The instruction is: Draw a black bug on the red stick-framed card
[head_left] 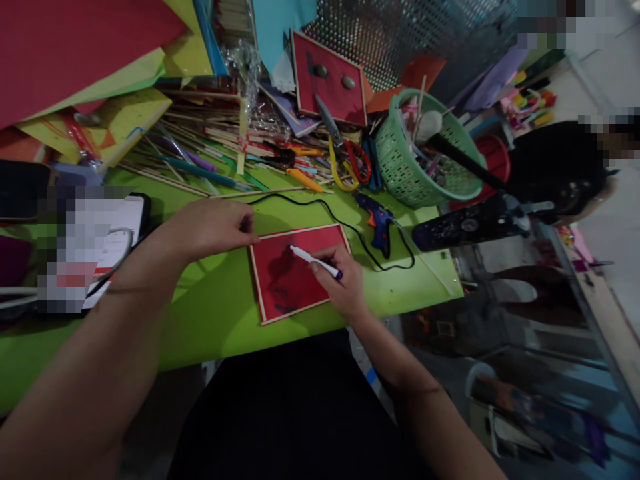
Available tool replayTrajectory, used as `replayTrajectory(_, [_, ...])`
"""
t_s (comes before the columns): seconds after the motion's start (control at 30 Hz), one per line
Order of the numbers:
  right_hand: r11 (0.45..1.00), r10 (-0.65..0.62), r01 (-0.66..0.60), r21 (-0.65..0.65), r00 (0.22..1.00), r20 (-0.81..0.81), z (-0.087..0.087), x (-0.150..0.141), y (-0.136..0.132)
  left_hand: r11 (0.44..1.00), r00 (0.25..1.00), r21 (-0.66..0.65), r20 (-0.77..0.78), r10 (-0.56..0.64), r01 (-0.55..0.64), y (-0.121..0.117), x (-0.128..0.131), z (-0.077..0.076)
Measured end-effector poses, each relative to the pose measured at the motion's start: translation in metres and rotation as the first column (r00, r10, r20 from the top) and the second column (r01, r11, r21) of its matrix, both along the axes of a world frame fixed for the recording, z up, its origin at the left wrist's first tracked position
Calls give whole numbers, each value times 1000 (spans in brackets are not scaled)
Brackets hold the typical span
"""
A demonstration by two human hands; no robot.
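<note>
On the green tabletop lies a red panel [310,287] edged with a thin pale wooden frame. Dark smudges or drawn marks show on its surface, too blurred to make out. My right hand [345,277] is closed around a white marker [313,259] with a purple end, its tip at the upper middle of the panel. My left hand [220,230] has curled fingers, with the thumb on the panel's upper left corner. Beyond the panel is a blue glue gun [380,223], its black cord [325,207] trailing behind the panel.
Scissors [343,153], pens and thin sticks [200,143] crowd the back. A second red framed panel [330,80] with two stones leans there. A green basket [425,160] and a black stand [470,223] are at right. A phone [125,220] lies left, below coloured papers [75,53].
</note>
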State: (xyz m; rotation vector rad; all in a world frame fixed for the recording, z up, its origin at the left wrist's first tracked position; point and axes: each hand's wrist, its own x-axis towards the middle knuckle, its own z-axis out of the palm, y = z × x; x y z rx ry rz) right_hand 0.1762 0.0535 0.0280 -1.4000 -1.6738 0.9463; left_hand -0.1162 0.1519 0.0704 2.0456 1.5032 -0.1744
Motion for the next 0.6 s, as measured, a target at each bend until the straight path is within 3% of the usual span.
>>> replayTrajectory(0.6, [1000, -23, 23, 9, 1000, 8, 1, 3, -1, 999, 996, -8, 72, 53, -52, 1, -2, -3])
